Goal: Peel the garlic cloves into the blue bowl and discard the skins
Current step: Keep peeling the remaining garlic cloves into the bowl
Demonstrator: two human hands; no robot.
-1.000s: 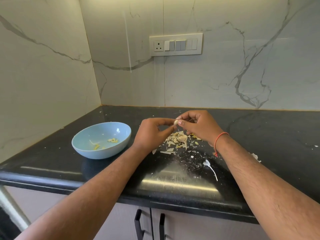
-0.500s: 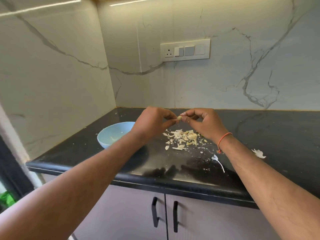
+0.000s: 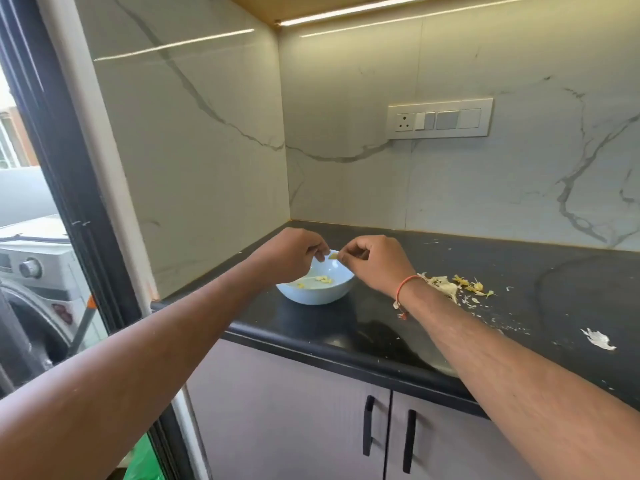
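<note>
Moved since earlier: both hands have travelled left from above the skin pile to above the blue bowl (image 3: pixel 313 293), bringing the clove along; the view has swung left too, so a doorway and a washing machine (image 3: pixel 31 271) now show.
Left hand (image 3: pixel 289 252): fingers curled, tips hanging just left of the clove; whether they touch it I cannot tell.
Right hand (image 3: pixel 375 259): thumb and forefinger pinch the small pale garlic clove (image 3: pixel 333 256), held over the bowl's opening.
Bowl: sits on the black surface (image 3: pixel 519 271) near the corner, with a few peeled bits already inside.
Skins: loose pile (image 3: pixel 450 287) on the surface right of the right wrist, plus a stray white piece (image 3: pixel 598 339) further right near the edge.
Step in hand: probably dropping this peeled clove into the bowl.
Next move calls for: loosening the pinch so the clove falls inside the rim, then returning to the pile for another clove or gathering the skins to throw away.
</note>
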